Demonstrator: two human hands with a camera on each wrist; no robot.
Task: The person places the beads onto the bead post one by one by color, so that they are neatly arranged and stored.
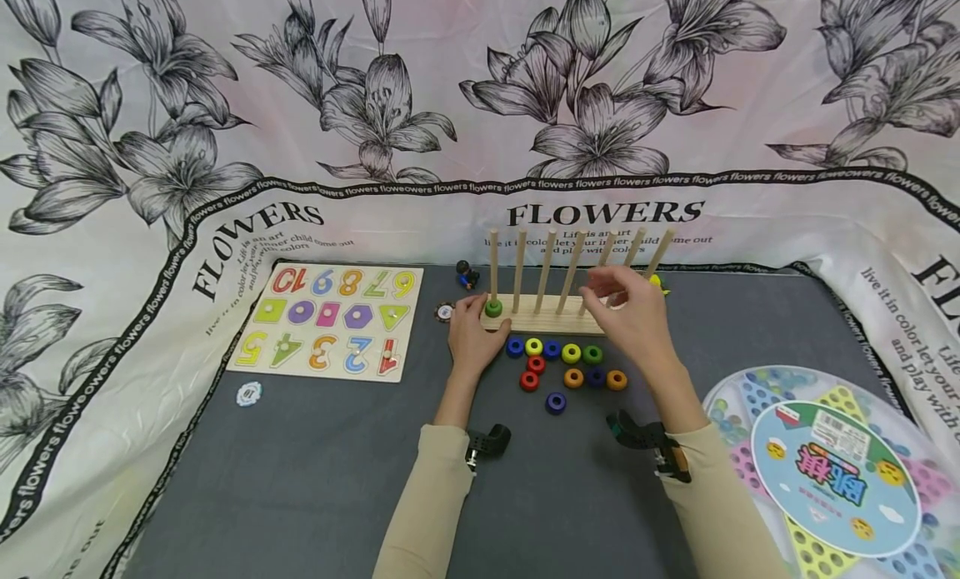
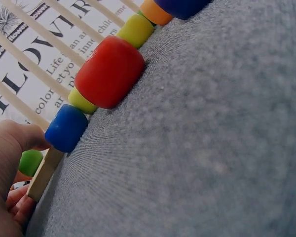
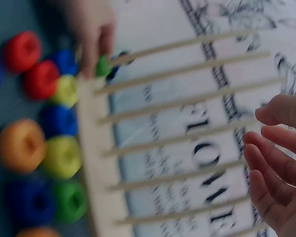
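Note:
My left hand (image 1: 474, 337) holds the left end of a wooden peg stand (image 1: 540, 321), thumb along the front edge and fingers round the end. A green ring (image 1: 492, 308) sits on its leftmost peg; a bit of orange shows below it in the left wrist view. Over the right part of the stand hovers my right hand (image 1: 633, 312), its fingers (image 3: 266, 153) loosely bent near the upper pegs, with nothing visible between them. Loose coloured rings lie before the stand, among them a red ring (image 1: 528, 381), an orange ring (image 1: 617, 381) and a dark blue ring (image 1: 556, 403).
A number and shape puzzle board (image 1: 322, 321) lies to the left, with a pale blue chip (image 1: 249, 394) below it. Behind the left hand are a small figure (image 1: 467, 274) and a dark-rimmed chip (image 1: 444, 311). A round board-game package (image 1: 832, 479) covers the right side.

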